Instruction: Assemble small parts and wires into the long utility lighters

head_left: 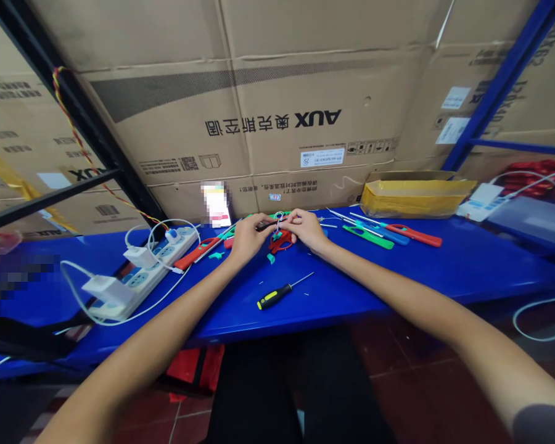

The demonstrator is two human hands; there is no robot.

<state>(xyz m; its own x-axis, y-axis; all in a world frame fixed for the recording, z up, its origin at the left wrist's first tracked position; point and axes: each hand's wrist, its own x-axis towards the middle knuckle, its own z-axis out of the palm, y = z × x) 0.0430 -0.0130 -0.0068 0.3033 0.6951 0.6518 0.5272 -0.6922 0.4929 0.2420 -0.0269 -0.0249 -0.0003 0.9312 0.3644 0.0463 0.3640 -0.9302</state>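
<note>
My left hand and my right hand meet above the blue table, near its back edge. The fingers of my left hand are together and pinch a slim black part at one end. The fingers of my right hand are also together, closed around the other end of the part, where a white wire loop stands up between my hands. The exact grip is partly hidden by my fingers. A red plastic piece lies on the table just below my hands, with a small teal piece beside it. A screwdriver with a yellow-and-black handle lies nearer me, well apart from both hands. To the left lie a red handle with a metal rod and a power strip holding white chargers. To the right lie a green handle, a blue handle and a second red handle, side by side. Behind them stands a yellow-taped box, against large cardboard cartons printed AUX.
</note>
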